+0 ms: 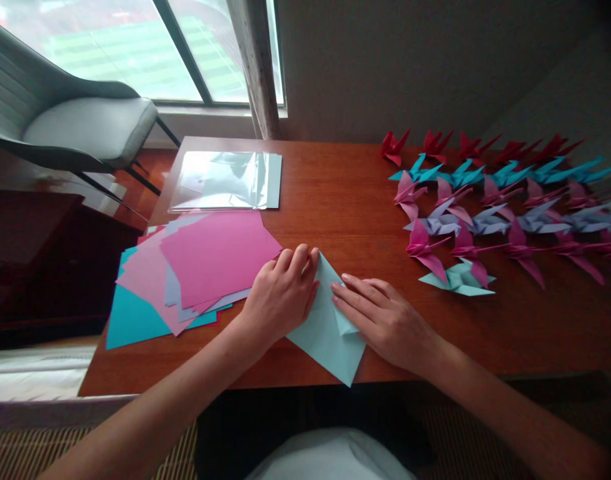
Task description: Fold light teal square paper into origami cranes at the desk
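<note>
A pale mint sheet of origami paper [338, 340] lies partly folded near the table's front edge, one corner pointing toward me. My left hand [288, 287] has its fingers curled down on the sheet's upper left edge, closed on it. Flat and stretched out, the fingers of my right hand [380, 317] press on a folded flap along the right side. Part of the right edge is hidden under that hand. One mint paper crane [460, 279] sits to the right, beyond my right hand.
Fanned sheets of coloured paper [210, 257] lie left of my left hand. Behind them is a clear plastic packet [220, 180] of pale sheets. Rows of folded cranes [505, 175] in several colours stand at the right. A grey chair [90, 127] stands by the window.
</note>
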Tool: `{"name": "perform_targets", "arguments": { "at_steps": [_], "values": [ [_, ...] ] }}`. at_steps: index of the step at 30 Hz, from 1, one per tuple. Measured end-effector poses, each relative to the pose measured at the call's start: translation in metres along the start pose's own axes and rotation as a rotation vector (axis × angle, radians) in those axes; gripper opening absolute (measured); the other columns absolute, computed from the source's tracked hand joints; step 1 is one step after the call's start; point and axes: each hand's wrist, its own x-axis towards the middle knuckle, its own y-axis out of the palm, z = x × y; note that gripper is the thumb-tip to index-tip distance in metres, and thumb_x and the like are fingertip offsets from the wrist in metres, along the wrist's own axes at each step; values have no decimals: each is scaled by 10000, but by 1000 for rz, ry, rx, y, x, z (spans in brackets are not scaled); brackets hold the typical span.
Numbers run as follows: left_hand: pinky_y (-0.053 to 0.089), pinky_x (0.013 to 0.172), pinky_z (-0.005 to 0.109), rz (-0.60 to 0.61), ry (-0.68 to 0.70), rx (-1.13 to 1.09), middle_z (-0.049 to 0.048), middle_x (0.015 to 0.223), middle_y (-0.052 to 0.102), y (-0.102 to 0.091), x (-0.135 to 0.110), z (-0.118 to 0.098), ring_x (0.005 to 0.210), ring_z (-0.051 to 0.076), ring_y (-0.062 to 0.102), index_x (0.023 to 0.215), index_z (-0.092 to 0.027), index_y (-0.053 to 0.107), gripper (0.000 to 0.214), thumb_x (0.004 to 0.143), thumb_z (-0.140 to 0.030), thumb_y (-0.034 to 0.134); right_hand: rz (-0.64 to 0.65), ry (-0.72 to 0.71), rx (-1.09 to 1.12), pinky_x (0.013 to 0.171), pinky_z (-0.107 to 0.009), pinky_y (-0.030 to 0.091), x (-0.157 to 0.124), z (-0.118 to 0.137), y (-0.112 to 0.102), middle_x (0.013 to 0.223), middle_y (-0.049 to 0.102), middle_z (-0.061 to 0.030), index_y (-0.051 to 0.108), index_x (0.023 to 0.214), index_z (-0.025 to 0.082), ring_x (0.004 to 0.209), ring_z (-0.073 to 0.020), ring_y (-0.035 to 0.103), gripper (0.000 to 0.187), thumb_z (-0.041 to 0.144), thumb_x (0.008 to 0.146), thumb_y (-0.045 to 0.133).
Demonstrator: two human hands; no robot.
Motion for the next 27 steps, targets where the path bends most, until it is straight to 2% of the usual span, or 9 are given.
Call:
{"name": "perform_targets", "arguments": {
  "at_steps": [7,11,19,27],
  "values": [
    [524,783,399,-2,-3,11,182,1357,546,0,0,0,1093,292,549,1468,-83,437,493,1028,-296,369,-2,9,6,1066,-475,454,0,0,0,1500,550,-93,619,1347,129,1408,-303,477,381,109,1010,444],
    [527,786,415,1,0,2,189,1352,547,0,0,0,1089,294,548,1470,-77,425,496,1027,-290,366,-12,13,32,1042,-478,473,1,0,-1,1470,580,-119,625,1342,132,1409,-300,483,387,100,990,465],
    [523,783,404,3,-10,3,178,1339,550,0,-1,-1,1091,290,554,1462,-115,433,475,1027,-295,373,-16,26,55,1047,-477,467,0,0,0,1461,588,-126,618,1352,137,1423,-299,466,384,124,994,481],
    [528,769,413,-13,10,31,184,1323,575,-1,0,0,1072,294,571,1452,-59,449,487,1030,-289,374,-4,21,45,1047,-481,464,1,-1,-1,1480,571,-115,623,1346,134,1415,-308,470,377,143,1001,471]
  ]
}}
